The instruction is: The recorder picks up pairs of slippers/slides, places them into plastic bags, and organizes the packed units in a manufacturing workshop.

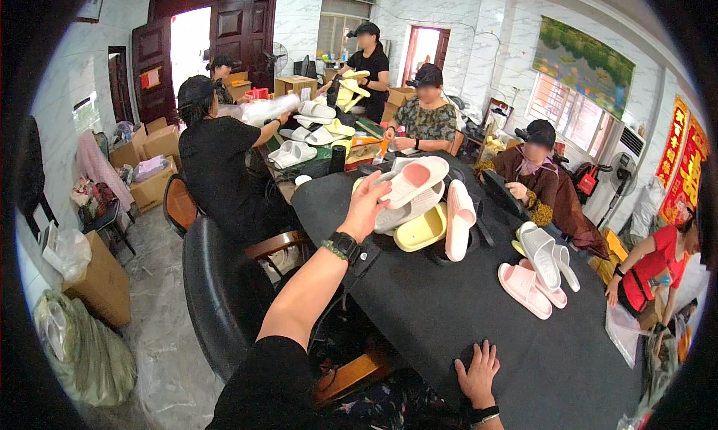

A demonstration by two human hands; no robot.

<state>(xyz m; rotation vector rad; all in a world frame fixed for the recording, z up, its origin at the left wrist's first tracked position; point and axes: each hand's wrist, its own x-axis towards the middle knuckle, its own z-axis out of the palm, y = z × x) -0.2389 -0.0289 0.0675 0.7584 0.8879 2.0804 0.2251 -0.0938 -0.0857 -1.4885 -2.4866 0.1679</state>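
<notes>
My left hand [365, 206] reaches to the left side of a slipper pile, its fingers spread next to a pink and white slipper [419, 180]; whether the fingertips touch it I cannot tell. Below that slipper lie a grey slipper [411, 209] and a yellow slipper [421, 230]. Another pink slipper [460, 220] leans at the pile's right. My right hand [479, 375] rests on the black tabletop [449, 303] near its front edge, fingers stretched out and nothing held. Farther right are grey slippers [544, 254] and pink slippers [525, 289].
A black chair [217, 295] stands at my left. Several people work around the tables; one at the right holds a dark slipper [503, 194]. A second slipper heap [318, 131] lies on the far table. Cardboard boxes [97, 280] and a bagged bundle [82, 351] line the left wall.
</notes>
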